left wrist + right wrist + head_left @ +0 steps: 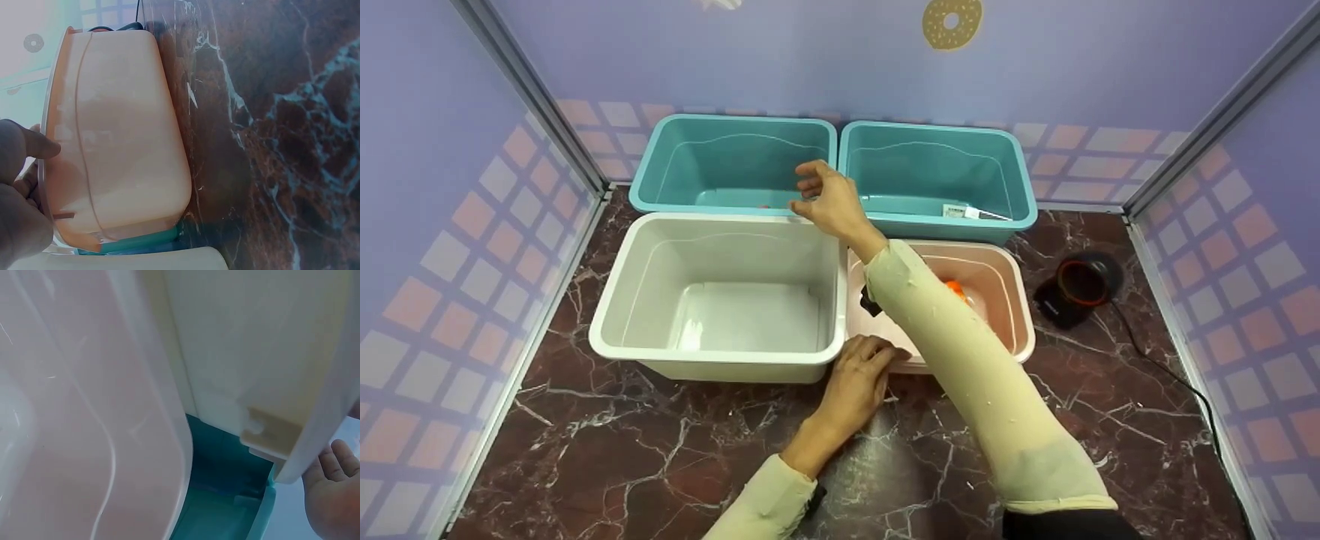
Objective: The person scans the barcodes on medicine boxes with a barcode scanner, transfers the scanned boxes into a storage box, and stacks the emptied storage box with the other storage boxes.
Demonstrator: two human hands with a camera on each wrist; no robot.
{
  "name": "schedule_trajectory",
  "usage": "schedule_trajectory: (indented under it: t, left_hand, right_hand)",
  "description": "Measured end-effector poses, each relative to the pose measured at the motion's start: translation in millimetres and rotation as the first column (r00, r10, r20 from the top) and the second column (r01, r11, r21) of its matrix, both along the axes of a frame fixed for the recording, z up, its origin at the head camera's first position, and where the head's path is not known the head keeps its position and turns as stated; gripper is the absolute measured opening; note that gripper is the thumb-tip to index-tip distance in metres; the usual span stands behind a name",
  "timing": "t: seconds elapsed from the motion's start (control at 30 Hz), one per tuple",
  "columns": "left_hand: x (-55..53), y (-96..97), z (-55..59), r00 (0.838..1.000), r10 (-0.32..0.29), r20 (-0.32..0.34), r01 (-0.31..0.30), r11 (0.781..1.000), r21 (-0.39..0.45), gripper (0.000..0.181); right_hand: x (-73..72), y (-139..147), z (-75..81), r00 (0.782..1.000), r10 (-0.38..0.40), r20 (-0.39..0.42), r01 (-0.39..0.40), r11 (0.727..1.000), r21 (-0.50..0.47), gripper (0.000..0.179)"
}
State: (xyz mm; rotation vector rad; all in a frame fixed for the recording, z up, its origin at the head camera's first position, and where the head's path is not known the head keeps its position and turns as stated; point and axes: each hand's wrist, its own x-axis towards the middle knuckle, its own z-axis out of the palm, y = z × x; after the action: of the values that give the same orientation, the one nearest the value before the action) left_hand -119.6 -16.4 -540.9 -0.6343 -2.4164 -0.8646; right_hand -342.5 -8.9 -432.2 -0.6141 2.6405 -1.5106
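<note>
My left hand (856,382) holds the near left rim of a pink bin (1021,315). In the left wrist view its thumb (44,146) lies against the outer wall and the other fingers reach over the rim. My right hand (834,202) is over the far right corner of a white bin (720,356), its fingers loosely bent and holding nothing. Whether it touches the white rim, I cannot tell. The right forearm hides part of the pink bin, where an orange object (956,290) shows.
Behind stand two teal bins, the left one (735,124) and the right one (937,131). A labelled white item (967,212) lies in the right one. Right of the pink bin is a black corded device (1084,281) on the dark marbled surface (660,450).
</note>
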Motion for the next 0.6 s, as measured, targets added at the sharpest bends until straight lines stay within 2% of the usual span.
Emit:
schedule_trajectory:
  t: [0.33,0.6]
  left_hand:
    - [0.6,-0.2,1.8,0.999,-0.001,0.041,0.002,1.000,-0.017,0.024]
    - [1.7,-0.5,1.7,0.999,-0.010,0.047,0.011,1.000,-0.016,0.024]
  right_hand:
    - [2.0,6,-0.7,0.999,0.011,-0.038,-0.011,1.000,0.001,0.050]
    - [9.8,16,3.3,1.000,0.029,-0.008,-0.029,0.999,0.020,0.051]
